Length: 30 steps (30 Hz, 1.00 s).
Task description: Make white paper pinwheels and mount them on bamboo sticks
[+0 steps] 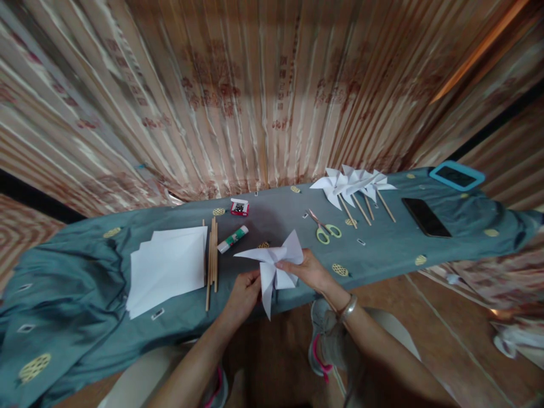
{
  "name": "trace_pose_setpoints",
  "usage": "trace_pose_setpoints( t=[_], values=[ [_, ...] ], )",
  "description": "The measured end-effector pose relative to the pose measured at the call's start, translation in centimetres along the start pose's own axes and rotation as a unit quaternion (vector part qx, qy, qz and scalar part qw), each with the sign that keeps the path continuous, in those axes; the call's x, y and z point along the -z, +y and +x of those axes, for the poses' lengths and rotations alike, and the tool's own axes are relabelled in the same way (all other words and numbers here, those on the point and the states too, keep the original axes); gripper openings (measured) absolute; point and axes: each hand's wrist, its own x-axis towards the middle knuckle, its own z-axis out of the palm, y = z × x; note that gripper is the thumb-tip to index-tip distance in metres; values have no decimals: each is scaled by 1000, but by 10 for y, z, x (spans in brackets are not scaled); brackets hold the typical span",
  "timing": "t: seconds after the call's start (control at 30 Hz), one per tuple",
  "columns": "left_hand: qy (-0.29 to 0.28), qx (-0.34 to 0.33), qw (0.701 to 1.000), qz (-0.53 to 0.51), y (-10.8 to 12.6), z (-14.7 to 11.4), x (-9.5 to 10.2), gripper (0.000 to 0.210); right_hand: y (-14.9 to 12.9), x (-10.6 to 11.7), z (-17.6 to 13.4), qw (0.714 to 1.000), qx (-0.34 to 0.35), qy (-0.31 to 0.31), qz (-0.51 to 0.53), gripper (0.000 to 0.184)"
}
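Observation:
A white paper pinwheel (276, 266) is held over the near edge of the cloth-covered table, its blades folded to the middle. My right hand (309, 271) grips it from the right, with the thumb pressed near its centre. From the lower left, my left hand (245, 292) is closed on the pinwheel, its fingertips partly hidden behind the paper. No stick shows on this pinwheel. Just beyond it lies a glue stick (233, 239). Scissors (325, 228) with green handles rest to the right of it.
Left on the table cloth (170, 218) are white paper sheets (168, 272) and several wooden sticks (212, 255). A small red box (240, 207) stands open at the back. Several finished pinwheels (352, 184) on sticks, a phone (426, 217) and a blue-framed device (457, 175) lie right.

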Motion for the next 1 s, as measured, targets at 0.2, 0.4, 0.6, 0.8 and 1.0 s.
trace_pose_setpoints(
  t=[0.2, 0.4, 0.6, 0.8, 1.0],
  values=[
    [3, -20, 1000, -2, -2, -3, 0, 46, 2, 1, 0, 1000, -4, 0, 9, 46],
    [5, -46, 999, 23, -1, -6, 3, 43, 5, 2, -1, 1000, 8, -19, 0, 43],
    [-12, -42, 999, 4, -8, -5, 2, 41, 5, 4, 0, 999, 10, -29, -12, 40],
    [-13, -45, 999, 15, -8, -7, 3, 41, -2, 5, 0, 999, 11, -44, -24, 40],
    [-18, -50, 999, -4, -15, -5, 5, 42, 1, 3, 2, 998, 0, -50, -32, 44]
  ],
)
